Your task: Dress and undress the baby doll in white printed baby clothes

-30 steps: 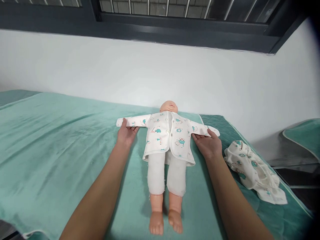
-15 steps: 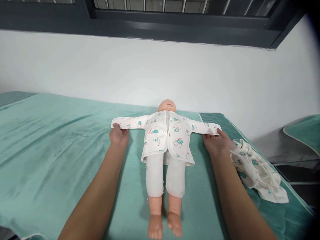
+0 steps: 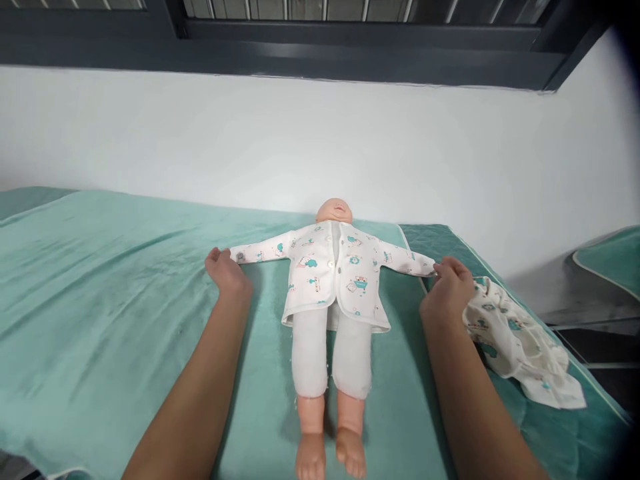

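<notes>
Toward six o'clock, nearest, point the bare feet [image 3: 310, 457] of the doll [image 3: 352, 357], lying face-up. Forearms [image 3: 195, 380] reach in from seven and five, wrists cocked outward. At nine, the left hand [image 3: 229, 272] curls its fingers together on one cuff of the jacket [image 3: 357, 267]; at three, the right hand [image 3: 449, 290] pinches the other. Apparently the sleeves are being straightened; next calls for even, gentle tension. Twelve holds the head [image 3: 334, 211].

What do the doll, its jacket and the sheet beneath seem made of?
Doll's head and feet: probably smooth plastic, given the moulded shape.
White upper legs: perhaps padded cloth, with slightly fuzzy edges.
Jacket: matte, likely cotton, being thin, printed cloth.
Sheet: perhaps velvety plush, from its soft creases and shifting shades.
</notes>
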